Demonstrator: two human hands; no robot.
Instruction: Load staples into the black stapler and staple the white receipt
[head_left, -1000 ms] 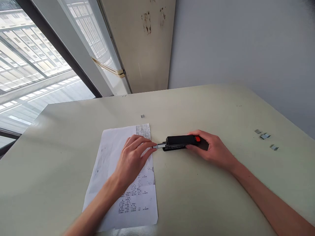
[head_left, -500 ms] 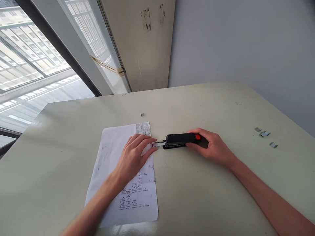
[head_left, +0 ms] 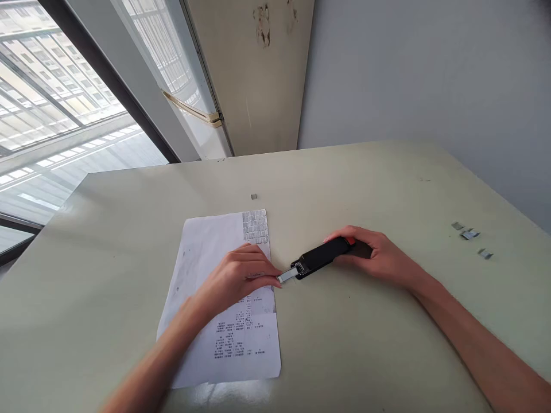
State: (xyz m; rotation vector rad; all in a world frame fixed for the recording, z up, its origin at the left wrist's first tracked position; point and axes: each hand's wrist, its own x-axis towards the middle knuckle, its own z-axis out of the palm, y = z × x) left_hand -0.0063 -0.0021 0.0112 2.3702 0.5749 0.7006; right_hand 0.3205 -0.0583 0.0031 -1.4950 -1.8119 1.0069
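Note:
A black stapler (head_left: pixel 323 256) with a red patch at its rear lies slanted in my right hand (head_left: pixel 381 255), whose fingers and thumb grip its back end. From its front sticks a narrow metal staple tray (head_left: pixel 288 275), pointing left. The fingertips of my left hand (head_left: pixel 241 275) are closed at the tray's outer end. A small shiny sliver shows between those fingers; its kind is unclear. Under my left hand lies a printed paper sheet (head_left: pixel 253 364), partly covered by the hand and forearm.
Several small strips that look like staples (head_left: pixel 469 234) lie at the right of the table (head_left: pixel 387 344). One more small strip (head_left: pixel 253 197) sits beyond the paper. A wall (head_left: pixel 422 69) stands behind, with a window (head_left: pixel 51 86) at the left.
The stapler has turned, its front end swinging toward me and its top now facing up. My left hand has moved slightly right and nearer with the tray's end, fingers closer together.

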